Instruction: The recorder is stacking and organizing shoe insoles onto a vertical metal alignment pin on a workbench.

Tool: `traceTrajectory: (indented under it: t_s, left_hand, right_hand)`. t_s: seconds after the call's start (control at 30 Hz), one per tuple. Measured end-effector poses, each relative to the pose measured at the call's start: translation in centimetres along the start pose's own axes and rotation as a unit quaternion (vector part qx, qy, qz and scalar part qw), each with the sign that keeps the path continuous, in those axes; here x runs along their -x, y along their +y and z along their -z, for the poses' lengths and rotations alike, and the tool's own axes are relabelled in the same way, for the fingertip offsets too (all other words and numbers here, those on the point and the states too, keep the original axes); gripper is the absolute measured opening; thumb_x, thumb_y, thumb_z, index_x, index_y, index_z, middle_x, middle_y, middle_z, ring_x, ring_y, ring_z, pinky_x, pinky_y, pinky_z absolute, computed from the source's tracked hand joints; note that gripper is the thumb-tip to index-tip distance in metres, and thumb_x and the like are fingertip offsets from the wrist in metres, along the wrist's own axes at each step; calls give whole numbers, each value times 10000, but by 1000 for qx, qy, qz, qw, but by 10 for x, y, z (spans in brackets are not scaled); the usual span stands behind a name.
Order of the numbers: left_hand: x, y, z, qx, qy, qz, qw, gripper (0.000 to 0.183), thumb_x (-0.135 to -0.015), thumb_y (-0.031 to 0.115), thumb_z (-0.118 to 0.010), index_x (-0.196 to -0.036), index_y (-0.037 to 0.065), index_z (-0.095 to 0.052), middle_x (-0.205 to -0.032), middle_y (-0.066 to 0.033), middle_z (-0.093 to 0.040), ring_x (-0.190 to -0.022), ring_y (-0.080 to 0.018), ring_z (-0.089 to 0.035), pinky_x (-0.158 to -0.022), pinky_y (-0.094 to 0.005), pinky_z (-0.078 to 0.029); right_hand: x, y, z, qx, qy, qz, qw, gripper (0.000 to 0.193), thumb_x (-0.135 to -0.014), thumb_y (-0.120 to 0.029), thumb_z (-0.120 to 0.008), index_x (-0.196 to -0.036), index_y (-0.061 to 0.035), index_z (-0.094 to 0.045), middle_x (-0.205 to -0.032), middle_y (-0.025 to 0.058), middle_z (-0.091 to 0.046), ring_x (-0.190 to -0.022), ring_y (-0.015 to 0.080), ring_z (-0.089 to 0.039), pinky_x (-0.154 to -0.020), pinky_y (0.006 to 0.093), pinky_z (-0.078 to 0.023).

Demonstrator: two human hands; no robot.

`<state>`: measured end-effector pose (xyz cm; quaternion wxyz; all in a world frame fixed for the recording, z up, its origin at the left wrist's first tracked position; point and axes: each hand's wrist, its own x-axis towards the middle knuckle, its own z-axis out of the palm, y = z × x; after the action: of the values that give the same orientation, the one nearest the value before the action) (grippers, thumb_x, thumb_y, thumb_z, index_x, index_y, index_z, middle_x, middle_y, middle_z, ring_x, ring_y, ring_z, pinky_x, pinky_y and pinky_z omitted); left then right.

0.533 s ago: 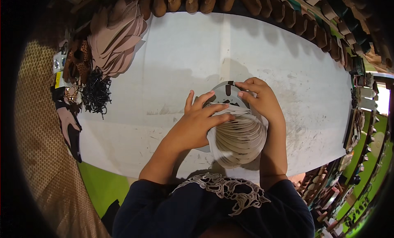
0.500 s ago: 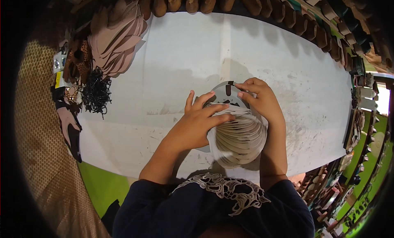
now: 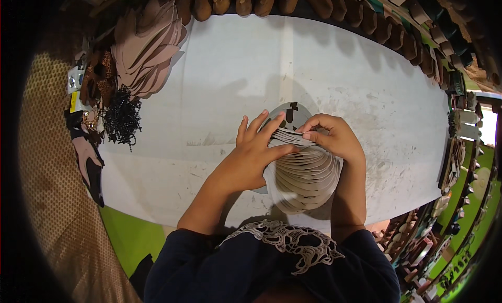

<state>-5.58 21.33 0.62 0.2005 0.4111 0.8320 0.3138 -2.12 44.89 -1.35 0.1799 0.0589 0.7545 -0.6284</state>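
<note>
A fanned stack of thin, pale, rounded cut sheets (image 3: 307, 180), possibly insole pieces, lies on the white tabletop in front of me. My left hand (image 3: 253, 154) rests at its left side, with the thumb across the upper sheets and the other fingers stretched and spread. At the top edge of the stack, my right hand (image 3: 332, 138) pinches a sheet's edge between thumb and fingers. Just beyond is a grey rounded piece (image 3: 303, 111) with small black pieces (image 3: 290, 115) on it, partly covered by the stack and my left fingers.
Pinkish shoe-shaped cutouts (image 3: 146, 52) are piled at the far left, beside a heap of black beaded strands (image 3: 123, 117). Wooden shoe lasts (image 3: 264, 2) line the table's far edge and continue right. The white tabletop (image 3: 225, 57) carries dark scuffs.
My right hand has moved nearer, from the black piece on the grey part's far edge to the top of the stack. My left fingers have shifted slightly; the left thumb stays on the sheets.
</note>
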Motion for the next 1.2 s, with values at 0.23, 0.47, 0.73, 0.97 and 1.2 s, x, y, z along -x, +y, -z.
traceTrajectory:
  t_s: [0.23,0.47,0.73,0.97,1.2]
  left_hand:
    - [1,-1,1,-3,-23,-9,1000,607,-547,44,-708,-1114,243,-623,-1329,4,-472,-1346,-345,-244,-1083,-609,-73]
    - [-1,0,1,-24,-21,-12,999,575,-562,116,-749,-1106,257,-629,-1298,20,-510,-1340,-333,-265,-1085,-598,-63]
    - [-2,1,3,-23,-28,-8,999,575,-562,85,-738,-1101,252,-631,-1296,20,-511,-1337,-329,-270,-1085,-596,-70]
    - [1,1,-1,13,23,2,1000,549,-577,148,-751,-1101,259,-633,-1338,-10,-475,-1346,-352,-245,-1084,-596,-72]
    - [-1,-2,1,-21,-27,-7,999,572,-559,198,-771,-1108,274,-628,-1317,-20,-488,-1347,-353,-246,-1080,-602,-63]
  right_hand:
    - [0,0,1,55,-19,82,995,85,-818,-73,-652,-886,-24,-663,-886,71,-654,-840,178,-608,-777,277,-462]
    - [-11,-6,-8,123,105,-1,987,169,-809,-98,-655,-963,-31,-672,-905,55,-603,-814,155,-556,-713,279,-441]
    - [-11,-2,-9,115,92,11,989,234,-780,-89,-677,-1011,-50,-669,-881,59,-606,-752,147,-543,-692,274,-435]
    - [-7,10,4,57,-45,99,992,207,-826,-34,-566,-1006,-32,-666,-866,70,-612,-795,155,-550,-729,265,-440]
    - [-10,0,1,93,104,13,990,216,-840,-69,-569,-1027,-34,-671,-875,59,-605,-815,161,-554,-741,264,-435]
